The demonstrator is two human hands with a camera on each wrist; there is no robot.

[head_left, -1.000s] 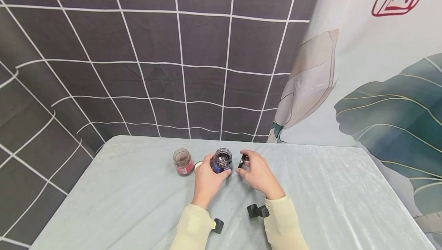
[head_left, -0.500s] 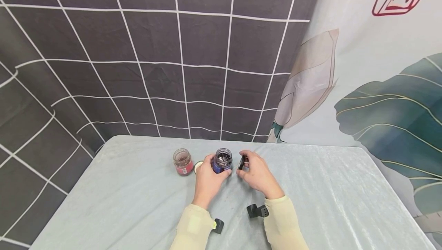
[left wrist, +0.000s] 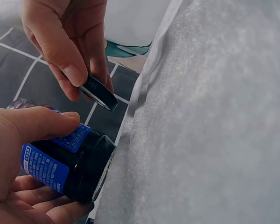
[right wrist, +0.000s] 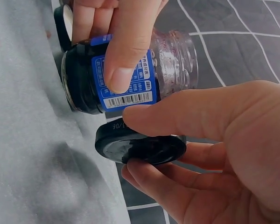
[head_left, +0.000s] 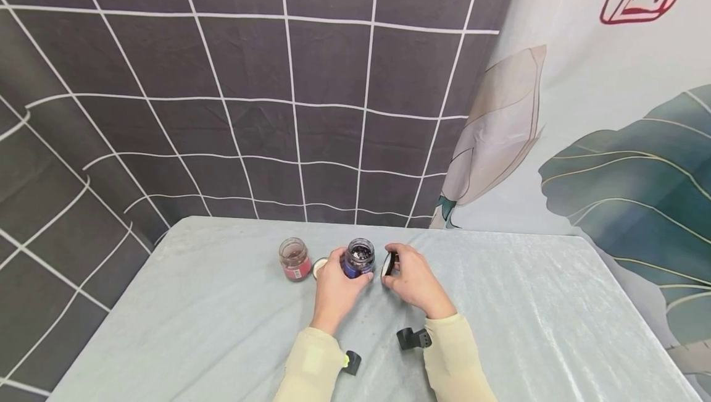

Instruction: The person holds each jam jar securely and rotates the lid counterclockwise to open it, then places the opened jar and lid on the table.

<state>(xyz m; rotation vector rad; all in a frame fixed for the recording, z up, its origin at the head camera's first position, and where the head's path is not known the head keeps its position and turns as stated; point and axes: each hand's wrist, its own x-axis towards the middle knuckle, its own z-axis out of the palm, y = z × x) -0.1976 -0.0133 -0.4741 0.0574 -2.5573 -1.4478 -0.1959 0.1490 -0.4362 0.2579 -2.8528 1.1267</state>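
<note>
My left hand grips an uncapped glass jar with a blue label and dark contents, which stands upright on the table. In the right wrist view the jar's barcode shows below the left thumb. Just right of the jar, my right hand pinches a black lid on edge between thumb and fingers. The lid is apart from the jar, its pale inner face towards the jar in the head view. Left of my left hand stands a second open jar with a red label.
Another lid, pale on its inside, lies between the two jars, partly hidden by my left hand. A light grey cloth covers the table. A dark wall cloth with white grid lines hangs behind it.
The black lid has turned in my right hand, so more of its pale inner face shows. My left hand and both jars have stayed in place.
</note>
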